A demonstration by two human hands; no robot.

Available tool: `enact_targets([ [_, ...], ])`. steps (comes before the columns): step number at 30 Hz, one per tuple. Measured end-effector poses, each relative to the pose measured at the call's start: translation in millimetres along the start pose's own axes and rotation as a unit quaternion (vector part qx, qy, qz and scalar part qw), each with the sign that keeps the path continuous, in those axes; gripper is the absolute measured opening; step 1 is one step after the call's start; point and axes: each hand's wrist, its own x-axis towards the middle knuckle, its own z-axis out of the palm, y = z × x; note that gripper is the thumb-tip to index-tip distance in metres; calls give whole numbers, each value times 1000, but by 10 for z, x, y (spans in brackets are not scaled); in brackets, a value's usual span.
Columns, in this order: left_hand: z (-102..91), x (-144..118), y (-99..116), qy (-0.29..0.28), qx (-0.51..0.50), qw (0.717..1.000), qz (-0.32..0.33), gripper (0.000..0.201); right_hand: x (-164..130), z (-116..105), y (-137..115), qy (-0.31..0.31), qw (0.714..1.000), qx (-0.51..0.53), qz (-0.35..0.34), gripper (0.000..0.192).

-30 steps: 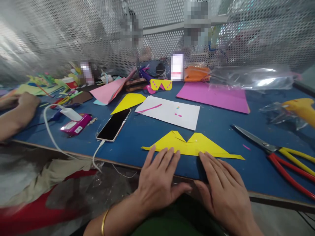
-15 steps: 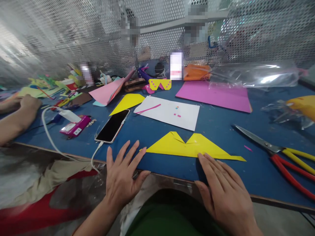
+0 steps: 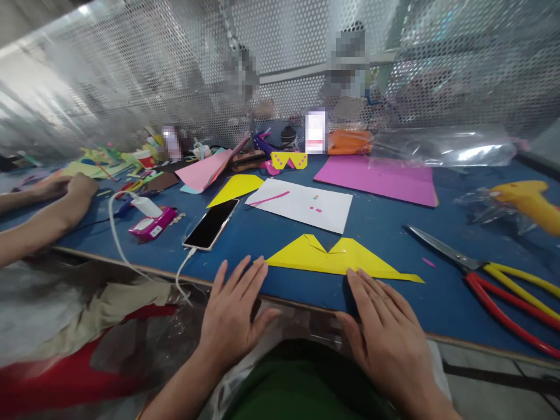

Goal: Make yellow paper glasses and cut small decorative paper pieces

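A folded yellow paper (image 3: 324,256) with a V-shaped notch in its upper edge lies on the blue table (image 3: 280,286) in front of me. My left hand (image 3: 234,312) lies flat at the table's front edge, fingers stretched out, fingertips at the paper's left end. On the lower edge of the paper, right of the middle, rest the fingertips of my right hand (image 3: 387,326); its fingers are straight and the thumb stands apart. Neither hand grips anything. Behind the paper is a white sheet (image 3: 301,204) with a pink strip and small paper bits on it.
Large scissors (image 3: 468,262) with red and yellow handles lie at right, near a yellow glue gun (image 3: 525,195). A phone (image 3: 210,224) on a white cable and a purple power strip (image 3: 153,224) are at left. Another person's hands (image 3: 81,189) rest farther left. Yellow paper glasses (image 3: 289,160) stand behind.
My left hand has shifted slightly right, its fingers closer together, toward the yellow paper's left end. My right hand stays at the paper's lower edge. The whole view has tilted a little.
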Motion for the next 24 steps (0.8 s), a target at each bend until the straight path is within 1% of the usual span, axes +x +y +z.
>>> enact_targets([
  [1, -5, 26, 6, 9, 3, 1000, -5, 61, -1, 0, -3, -5, 1000, 2, 5, 48],
  [4, -5, 151, 76, 65, 0, 998, -14, 53, 1, 0, -15, -17, 1000, 11, 19, 48],
  [6, 14, 272, 197, 84, -19, 996, 20, 48, 5, 0, -22, -21, 999, 14, 25, 47],
  [8, 52, 409, 367, 63, -59, 994, 71, 43, 7, -2, -28, -28, 999, 13, 31, 46],
  [10, 108, 536, 540, 35, -103, 988, 106, 43, 9, -8, -33, -38, 999, 12, 34, 44],
  [13, 203, 662, 712, 20, -145, 981, 128, 46, 26, -24, -40, -43, 998, 15, 33, 42],
  [15, 251, 693, 748, 26, -157, 979, 124, 47, 49, -41, -35, -45, 998, 18, 34, 41],
  [18, 286, 693, 731, 38, -158, 979, 120, 47, 74, -81, 22, -53, 998, 20, 39, 40],
  [20, 291, 687, 711, 40, -154, 979, 126, 46, 61, -119, 106, -57, 996, 14, 61, 42],
  [22, 296, 688, 700, 35, -148, 979, 133, 46, 20, -158, 211, -46, 995, 1, 92, 42],
  [24, 307, 696, 700, 28, -141, 980, 139, 48, -34, -186, 302, -34, 993, -8, 108, 39],
])
